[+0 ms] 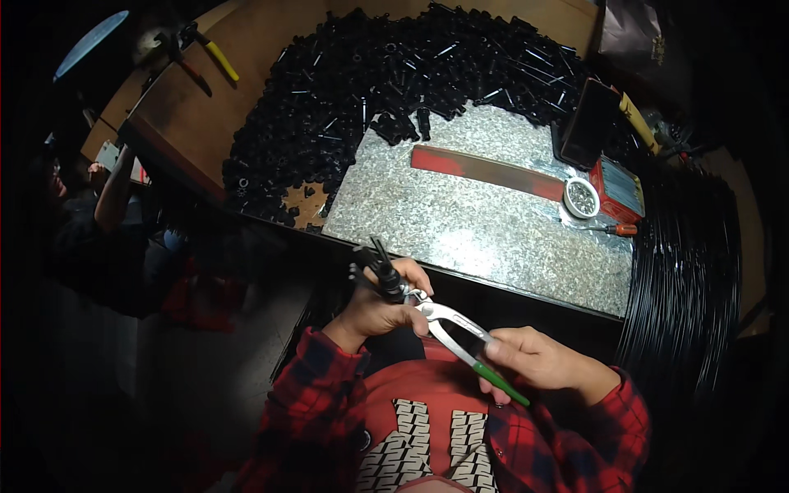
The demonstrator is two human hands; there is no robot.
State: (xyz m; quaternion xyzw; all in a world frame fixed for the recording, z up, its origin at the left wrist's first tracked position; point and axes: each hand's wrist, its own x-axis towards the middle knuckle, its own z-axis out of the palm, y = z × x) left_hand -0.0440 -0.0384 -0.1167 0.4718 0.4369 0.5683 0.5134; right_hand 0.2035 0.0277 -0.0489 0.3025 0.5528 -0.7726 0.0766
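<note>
My left hand (371, 315) is closed around a black part with several prongs (385, 275), which sticks up out of the fist toward the table. My right hand (534, 358) grips a pair of pliers (445, 313) with silver jaws and green handle grips. The jaws meet the lower end of the black part beside my left thumb; whether they are biting on it is too small to tell. Both hands are in front of my body, just short of the table's near edge.
A speckled stone slab (493, 230) tops the table. On it lie a red-brown flat bar (493, 173), a white cup of small pieces (581, 198), a red box (618, 191) and a screwdriver (625, 230). Black parts (394, 74) are heaped behind; long black rods (682, 271) hang at right.
</note>
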